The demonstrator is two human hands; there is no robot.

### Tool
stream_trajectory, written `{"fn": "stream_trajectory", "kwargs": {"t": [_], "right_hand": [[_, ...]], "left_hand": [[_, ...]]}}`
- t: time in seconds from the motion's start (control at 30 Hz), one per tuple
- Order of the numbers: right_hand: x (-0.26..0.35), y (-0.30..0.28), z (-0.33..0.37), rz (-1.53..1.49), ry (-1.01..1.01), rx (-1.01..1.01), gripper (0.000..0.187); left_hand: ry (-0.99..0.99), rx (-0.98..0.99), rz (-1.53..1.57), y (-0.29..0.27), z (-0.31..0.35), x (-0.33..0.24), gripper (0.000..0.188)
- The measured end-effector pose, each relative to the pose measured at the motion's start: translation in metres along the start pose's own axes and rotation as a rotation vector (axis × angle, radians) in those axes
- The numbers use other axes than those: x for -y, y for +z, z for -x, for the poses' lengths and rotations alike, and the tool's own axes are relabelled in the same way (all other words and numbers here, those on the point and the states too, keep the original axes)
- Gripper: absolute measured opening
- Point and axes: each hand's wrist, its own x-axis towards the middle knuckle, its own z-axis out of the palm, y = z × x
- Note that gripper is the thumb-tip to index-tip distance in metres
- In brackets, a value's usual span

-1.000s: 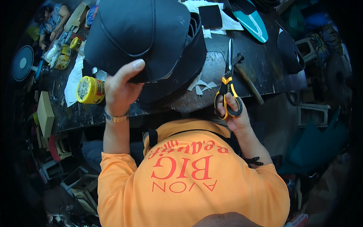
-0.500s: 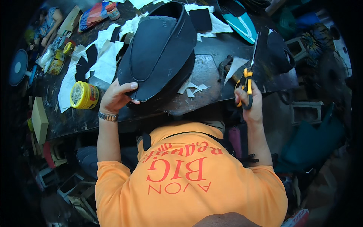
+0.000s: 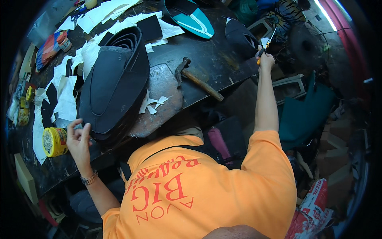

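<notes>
A stack of nested black shoe uppers (image 3: 115, 87) lies on the dark table at the left, its narrow tip toward me. My left hand (image 3: 79, 141) is beside that tip, fingers apart and gripping nothing; whether a fingertip touches the stack is unclear. Stretched far to the right past the table's edge, my right hand (image 3: 266, 61) is closed on scissors (image 3: 260, 55) with orange and black handles, blades pointing away. A small white scrap (image 3: 264, 42) shows by the blades.
A hammer (image 3: 201, 83) and white offcuts (image 3: 153, 105) lie by a worn slab (image 3: 165, 119). A yellow tub (image 3: 55, 142) stands left of my left hand. Beyond are a teal piece (image 3: 195, 24), a rolled black piece (image 3: 240, 38) and a fan (image 3: 306, 42).
My right hand has swung away to the right with the scissors. The white scrap over the hammer has gone from there. My left hand has let go of the uppers. The view has turned rightward.
</notes>
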Motion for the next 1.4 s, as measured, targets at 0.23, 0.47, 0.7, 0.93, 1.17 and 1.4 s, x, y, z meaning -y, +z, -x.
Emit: {"fn": "stream_trajectory", "kwargs": {"t": [0.23, 0.47, 0.7, 0.93, 1.17, 1.4], "right_hand": [[-0.001, 0.021, -0.026, -0.109, 0.286, 0.100, 0.032], [0.046, 0.018, 0.110, -0.670, 0.052, 0.406, 0.027], [0.088, -0.013, 0.263, -0.514, -0.215, 0.793, 0.032], [0.086, -0.032, 0.345, -0.259, -0.084, 1.343, 0.033], [0.085, -0.015, 0.318, -0.432, 0.338, 1.602, 0.030], [0.086, 0.009, 0.337, -0.217, 0.446, 1.750, 0.027]], "left_hand": [[0.137, 0.244, 0.343, 0.021, 0.019, -0.048, 0.030], [0.015, 0.912, 0.572, 0.101, -0.001, -0.084, 0.050], [-0.188, 0.794, 1.199, 0.123, -0.034, -0.097, 0.042], [-0.171, 0.491, 0.680, 0.067, -0.057, -0.094, 0.047], [-0.131, 0.530, 0.339, 0.011, -0.101, -0.068, 0.062], [-0.162, 0.631, 0.282, 0.002, -0.133, -0.066, 0.055]]}}
